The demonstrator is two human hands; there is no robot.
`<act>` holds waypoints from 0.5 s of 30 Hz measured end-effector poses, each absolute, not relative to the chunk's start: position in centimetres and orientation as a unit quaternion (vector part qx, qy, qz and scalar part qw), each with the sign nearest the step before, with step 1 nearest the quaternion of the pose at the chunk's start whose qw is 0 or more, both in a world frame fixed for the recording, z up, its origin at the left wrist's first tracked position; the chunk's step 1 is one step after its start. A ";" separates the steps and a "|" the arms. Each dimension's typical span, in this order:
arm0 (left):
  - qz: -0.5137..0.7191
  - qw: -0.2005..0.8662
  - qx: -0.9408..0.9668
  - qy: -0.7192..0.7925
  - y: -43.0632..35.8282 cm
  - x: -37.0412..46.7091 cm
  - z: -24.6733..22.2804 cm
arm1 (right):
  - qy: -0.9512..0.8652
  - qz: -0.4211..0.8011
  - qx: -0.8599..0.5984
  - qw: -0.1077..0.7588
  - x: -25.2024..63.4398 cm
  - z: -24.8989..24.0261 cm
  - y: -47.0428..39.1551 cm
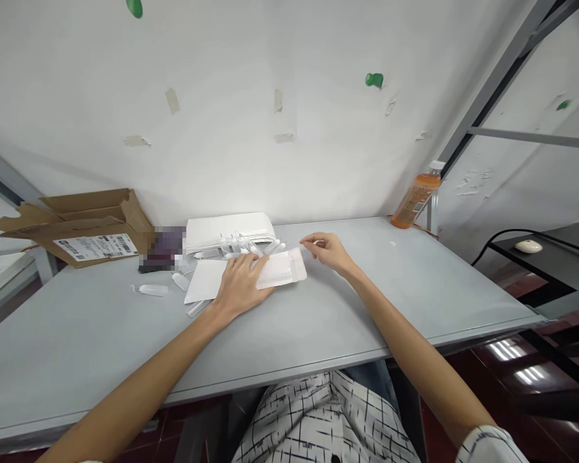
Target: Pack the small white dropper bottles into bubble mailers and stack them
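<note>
A flat white packet (275,270) lies at a slant on the grey table, its right end a pale translucent flap. My left hand (244,280) rests across its middle, fingers over the top and thumb along the near edge, holding it down. Just beyond the flap is my right hand (328,251), thumb and index finger pinched together; whether anything is between them is too small to see. A blank white card (206,281) shows to the left of my left hand. Behind the packet sit a stack of white cards (229,228) and several small clear plastic pieces (241,244).
An open cardboard box (96,225) stands at the back left, beside a dark, blurred-out item (164,247). Loose translucent pieces (153,290) lie near it. A bottle of orange drink (417,196) leans at the back right. A white mouse (528,246) sits on a separate surface.
</note>
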State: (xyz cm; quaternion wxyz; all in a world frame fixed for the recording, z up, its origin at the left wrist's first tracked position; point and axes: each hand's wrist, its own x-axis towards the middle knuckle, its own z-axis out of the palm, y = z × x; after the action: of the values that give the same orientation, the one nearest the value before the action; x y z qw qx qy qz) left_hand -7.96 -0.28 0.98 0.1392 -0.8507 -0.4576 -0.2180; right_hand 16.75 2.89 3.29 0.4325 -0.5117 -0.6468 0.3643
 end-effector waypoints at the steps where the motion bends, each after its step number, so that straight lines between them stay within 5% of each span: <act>1: -0.219 0.138 -0.852 -0.455 -0.3 -8.0 1.0 | -0.645 0.356 -0.523 0.430 16.6 3.1 3.8; 15: -0.206 0.114 -0.869 -0.435 -0.4 -8.4 0.6 | -0.751 0.291 -0.527 0.272 13.3 1.3 9.7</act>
State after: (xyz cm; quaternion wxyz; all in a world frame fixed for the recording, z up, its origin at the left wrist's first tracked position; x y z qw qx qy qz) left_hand -8.35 -0.35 0.61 0.1143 -0.8690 -0.4350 -0.2064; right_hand 13.34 9.74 1.30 0.2720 -0.5271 -0.7506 0.2911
